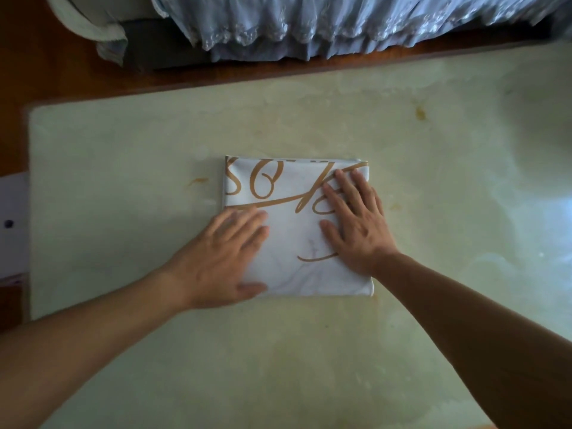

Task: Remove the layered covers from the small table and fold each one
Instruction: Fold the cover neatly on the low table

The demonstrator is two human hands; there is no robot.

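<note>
A white cover with gold script lettering lies folded into a compact rectangle at the middle of the pale green, marble-look table top. My left hand lies flat on the fold's lower left part, fingers straight and pointing right, its palm partly off the cloth. Flat on the right side of the fold rests my right hand, fingers spread and reaching toward the far right corner. Both hands press on the cloth and grip nothing.
Beyond the table's far edge runs a brown wooden floor. A bed with a blue lace-trimmed skirt stands at the top. A white object sits off the table's left edge. Small orange-brown stains mark the table surface.
</note>
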